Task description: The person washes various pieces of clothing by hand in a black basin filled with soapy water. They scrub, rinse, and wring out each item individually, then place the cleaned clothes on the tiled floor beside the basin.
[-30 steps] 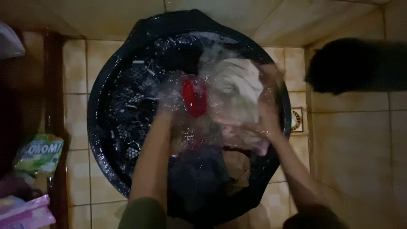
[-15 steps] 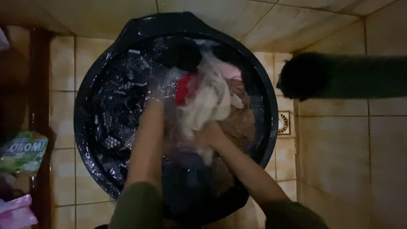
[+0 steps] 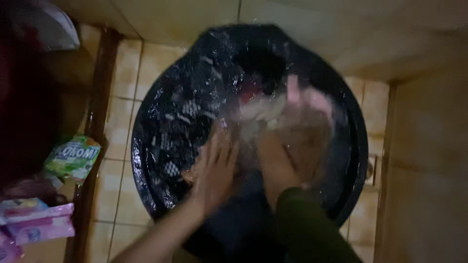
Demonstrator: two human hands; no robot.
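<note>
Clearly mid-wash, the person's left hand (image 3: 214, 168) lies lower centre, fingers spread flat on wet cloth, gripping nothing. The right hand (image 3: 275, 163), just beside it, is blurred; its grip cannot be told. Both press the pale laundry (image 3: 287, 114) in the black basin (image 3: 146, 160), centre frame. Next likely needs a firm gather. Detergent packet (image 3: 73, 158) sits left; the basin's far side is dark.

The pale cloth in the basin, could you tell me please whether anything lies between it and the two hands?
Nothing visible does: the left hand and right hand are already pressing on the pale cloth inside the black basin.
</note>
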